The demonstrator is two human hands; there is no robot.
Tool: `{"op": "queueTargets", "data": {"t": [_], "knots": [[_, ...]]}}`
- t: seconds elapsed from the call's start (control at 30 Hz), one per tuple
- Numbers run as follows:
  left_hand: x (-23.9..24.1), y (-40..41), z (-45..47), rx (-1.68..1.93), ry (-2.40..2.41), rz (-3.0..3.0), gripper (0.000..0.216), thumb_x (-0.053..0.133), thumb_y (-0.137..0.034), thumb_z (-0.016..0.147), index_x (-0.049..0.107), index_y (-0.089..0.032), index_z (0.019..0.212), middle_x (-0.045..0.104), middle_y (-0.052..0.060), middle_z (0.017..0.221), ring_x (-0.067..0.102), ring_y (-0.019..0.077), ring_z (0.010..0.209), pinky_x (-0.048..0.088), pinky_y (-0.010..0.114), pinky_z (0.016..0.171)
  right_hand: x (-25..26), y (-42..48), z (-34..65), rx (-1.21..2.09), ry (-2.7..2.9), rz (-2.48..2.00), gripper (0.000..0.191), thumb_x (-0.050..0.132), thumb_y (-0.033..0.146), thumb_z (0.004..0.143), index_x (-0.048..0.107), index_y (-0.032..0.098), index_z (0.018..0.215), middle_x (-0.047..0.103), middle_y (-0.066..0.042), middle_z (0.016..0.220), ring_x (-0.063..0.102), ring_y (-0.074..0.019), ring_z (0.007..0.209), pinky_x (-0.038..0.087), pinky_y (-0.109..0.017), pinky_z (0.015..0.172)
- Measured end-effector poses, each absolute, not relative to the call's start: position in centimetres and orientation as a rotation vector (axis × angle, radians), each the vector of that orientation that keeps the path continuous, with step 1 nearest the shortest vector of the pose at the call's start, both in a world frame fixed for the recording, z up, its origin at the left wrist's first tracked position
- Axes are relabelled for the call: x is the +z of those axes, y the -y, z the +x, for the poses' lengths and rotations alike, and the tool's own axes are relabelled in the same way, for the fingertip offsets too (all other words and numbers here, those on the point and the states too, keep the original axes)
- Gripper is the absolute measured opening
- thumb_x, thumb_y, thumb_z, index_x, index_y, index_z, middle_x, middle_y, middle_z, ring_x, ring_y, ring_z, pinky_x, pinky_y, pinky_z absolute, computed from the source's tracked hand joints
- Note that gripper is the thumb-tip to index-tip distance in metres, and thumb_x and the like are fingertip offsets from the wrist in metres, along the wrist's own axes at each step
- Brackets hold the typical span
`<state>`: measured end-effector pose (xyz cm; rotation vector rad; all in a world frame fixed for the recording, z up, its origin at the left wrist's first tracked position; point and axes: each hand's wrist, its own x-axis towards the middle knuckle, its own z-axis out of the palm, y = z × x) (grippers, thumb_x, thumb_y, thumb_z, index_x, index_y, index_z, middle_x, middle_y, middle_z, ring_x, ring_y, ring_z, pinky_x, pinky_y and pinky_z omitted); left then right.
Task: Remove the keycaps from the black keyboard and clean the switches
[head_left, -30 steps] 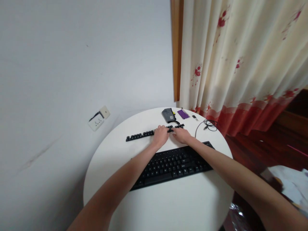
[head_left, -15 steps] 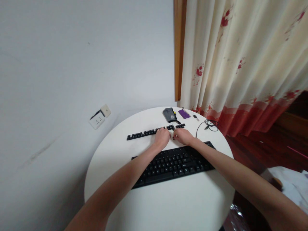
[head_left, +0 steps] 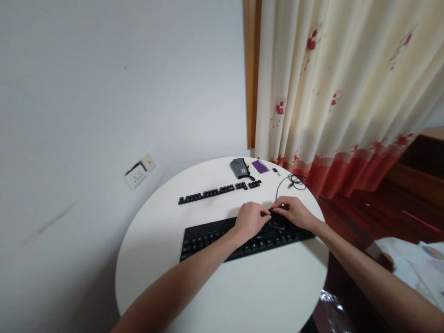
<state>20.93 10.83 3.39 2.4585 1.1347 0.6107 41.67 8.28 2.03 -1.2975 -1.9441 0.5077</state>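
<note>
A black keyboard (head_left: 222, 233), flat, long and matte with rows of small keys, lies slanted across the middle of the round white bench (head_left: 243, 296). Both hands rest on its right end: the left hand (head_left: 250, 219) curled with fingers pressed down on the keys, the right hand (head_left: 294, 212) at its 3 o'clock, fingers bent onto the far edge; whether either pinches a key, I cannot tell. At 12 o'clock, apart, lies a row of loose black keycaps (head_left: 218, 192). Farther on sit a grey pouch (head_left: 239, 167), a purple card (head_left: 260, 166) and a thin coiled cable (head_left: 293, 181)
</note>
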Motion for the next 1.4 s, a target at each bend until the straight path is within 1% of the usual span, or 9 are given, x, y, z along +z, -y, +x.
{"op": "queueTargets", "data": {"t": [0.1, 0.3, 0.5, 0.73, 1.07, 1.17, 1.27, 1.33, 1.4], "knots": [[2.9, -10.1, 21.4, 0.582, -1.098, 2.463, 0.015, 0.068, -0.031, 0.083, 0.079, -0.027, 0.093, 0.077, 0.001, 0.088, 0.069, 0.0192, 0.082, 0.049, 0.029, 0.083, 1.5, -6.9, 41.8, 0.546, 1.945, -1.266, 0.014, 0.063, 0.029, 0.087, 0.072, 0.019, 0.082, 0.070, -0.005, 0.085, 0.063, -0.0188, 0.081, 0.048, -0.030, 0.078], [2.2, -9.7, 21.2, 0.615, -1.097, 2.525, 0.016, 0.065, -0.028, 0.084, 0.079, -0.027, 0.093, 0.077, 0.001, 0.091, 0.065, 0.0215, 0.089, 0.048, 0.032, 0.084, 0.8, -6.5, 41.6, 0.530, 1.998, -1.257, 0.011, 0.064, 0.025, 0.087, 0.071, 0.020, 0.081, 0.069, -0.004, 0.083, 0.062, -0.0192, 0.079, 0.048, -0.032, 0.077], [1.9, -9.6, 21.2, 0.635, -1.051, 2.585, 0.016, 0.063, -0.025, 0.086, 0.078, -0.026, 0.090, 0.076, -0.001, 0.092, 0.061, 0.0200, 0.087, 0.046, 0.032, 0.083, 0.5, -6.3, 41.7, 0.492, 2.053, -1.245, 0.012, 0.061, 0.025, 0.089, 0.070, 0.020, 0.082, 0.069, -0.005, 0.084, 0.062, -0.0193, 0.080, 0.048, -0.033, 0.079], [2.1, -8.8, 21.6, 0.552, -1.092, 2.757, 0.018, 0.059, -0.022, 0.089, 0.076, -0.023, 0.086, 0.074, 0.002, 0.093, 0.057, 0.0221, 0.092, 0.043, 0.036, 0.083, 0.3, -6.1, 41.6, 0.324, 2.214, -1.204, 0.016, 0.055, 0.018, 0.092, 0.070, 0.020, 0.089, 0.068, -0.007, 0.095, 0.061, -0.0204, 0.090, 0.047, -0.033, 0.083], [2.1, -7.6, 21.0, 0.542, -0.990, 2.870, 0.030, 0.047, -0.028, 0.096, 0.075, -0.019, 0.088, 0.067, 0.006, 0.100, 0.052, 0.0237, 0.101, 0.042, 0.039, 0.085, 1.2, -4.9, 41.8, 0.221, 2.283, -1.258, 0.015, 0.058, 0.022, 0.089, 0.073, 0.022, 0.091, 0.062, -0.007, 0.102, 0.058, -0.0210, 0.093, 0.046, -0.034, 0.082], [1.9, -7.3, 21.0, 0.552, -0.985, 2.867, 0.030, 0.047, -0.029, 0.095, 0.075, -0.019, 0.088, 0.067, 0.006, 0.098, 0.053, 0.0238, 0.101, 0.043, 0.039, 0.085, 1.2, -4.6, 42.1, 0.230, 2.279, -1.269, 0.017, 0.057, 0.024, 0.090, 0.074, 0.022, 0.094, 0.062, -0.008, 0.102, 0.057, -0.0214, 0.094, 0.046, -0.034, 0.083], [2.1, -8.3, 20.8, 0.557, -0.950, 2.827, 0.031, 0.047, -0.031, 0.095, 0.075, -0.021, 0.087, 0.069, 0.004, 0.097, 0.056, 0.0225, 0.098, 0.045, 0.037, 0.086, 1.6, -4.9, 42.0, 0.260, 2.293, -1.267, 0.018, 0.056, 0.025, 0.092, 0.074, 0.022, 0.089, 0.064, -0.007, 0.098, 0.058, -0.0208, 0.093, 0.045, -0.033, 0.083], [2.3, -10.4, 20.5, 0.553, -0.965, 2.774, 0.030, 0.047, -0.033, 0.095, 0.075, -0.024, 0.090, 0.071, 0.003, 0.097, 0.059, 0.0208, 0.095, 0.045, 0.035, 0.088, 1.9, -5.9, 41.6, 0.274, 2.245, -1.293, 0.021, 0.052, 0.027, 0.093, 0.072, 0.022, 0.088, 0.067, -0.006, 0.093, 0.060, -0.0196, 0.090, 0.045, -0.032, 0.082], [2.6, -13.3, 20.1, 0.584, -1.144, 2.705, 0.029, 0.048, -0.030, 0.095, 0.074, -0.022, 0.101, 0.072, 0.005, 0.100, 0.062, 0.0203, 0.096, 0.045, 0.032, 0.091, 2.3, -7.6, 40.8, 0.256, 2.147, -1.391, 0.022, 0.050, 0.027, 0.094, 0.071, 0.021, 0.096, 0.069, -0.005, 0.093, 0.062, -0.0183, 0.086, 0.046, -0.030, 0.081]]}}
